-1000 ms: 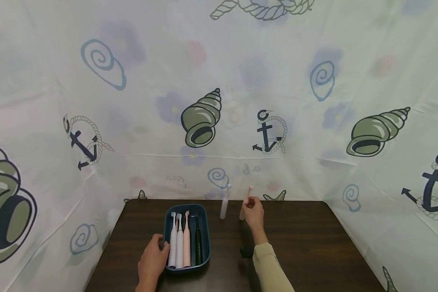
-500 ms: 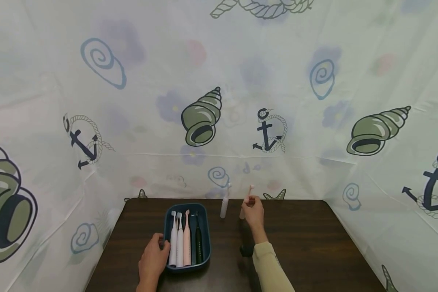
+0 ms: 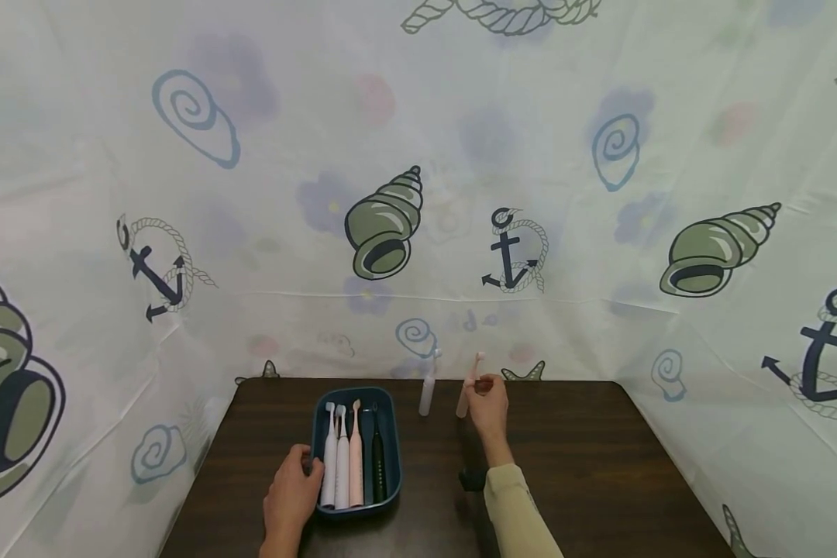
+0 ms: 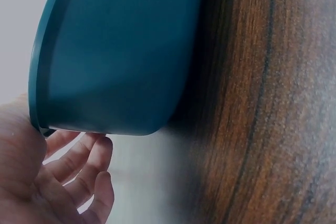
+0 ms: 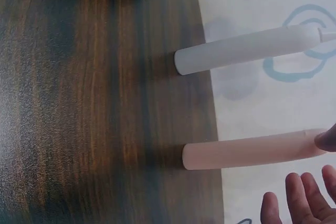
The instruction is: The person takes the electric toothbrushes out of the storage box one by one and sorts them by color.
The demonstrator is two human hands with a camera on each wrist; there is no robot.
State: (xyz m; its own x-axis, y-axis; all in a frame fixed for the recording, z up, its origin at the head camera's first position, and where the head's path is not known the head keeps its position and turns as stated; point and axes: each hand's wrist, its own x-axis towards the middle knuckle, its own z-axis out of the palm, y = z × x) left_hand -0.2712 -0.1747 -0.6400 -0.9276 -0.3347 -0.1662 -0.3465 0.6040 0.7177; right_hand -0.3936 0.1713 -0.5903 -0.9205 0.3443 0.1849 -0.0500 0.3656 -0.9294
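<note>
My left hand (image 3: 291,496) grips the left side of a dark blue plastic bin (image 3: 358,514), thumb at the rim and fingers against the outer wall (image 4: 121,66). In the bin several electric toothbrushes lie side by side: white ones (image 3: 330,465), a pink one (image 3: 356,465) and a dark green one (image 3: 379,469). With thumb and fingertips my right hand (image 3: 487,407) pinches a pale pink electric toothbrush (image 5: 247,152) near the top of its handle. That brush stands upright on the table, head up. Left of it a white electric toothbrush (image 3: 427,395) also stands upright.
Everything is on a dark wood-grain table (image 3: 572,465). A patterned white cloth (image 3: 265,232) with shells and anchors hangs behind and at both sides. A dark band or device (image 3: 470,480) sits at the right wrist.
Both hands hold almost the same places. The view shifts slightly, and the right hand's fingers move very slightly to the right around the pink toothbrush.
</note>
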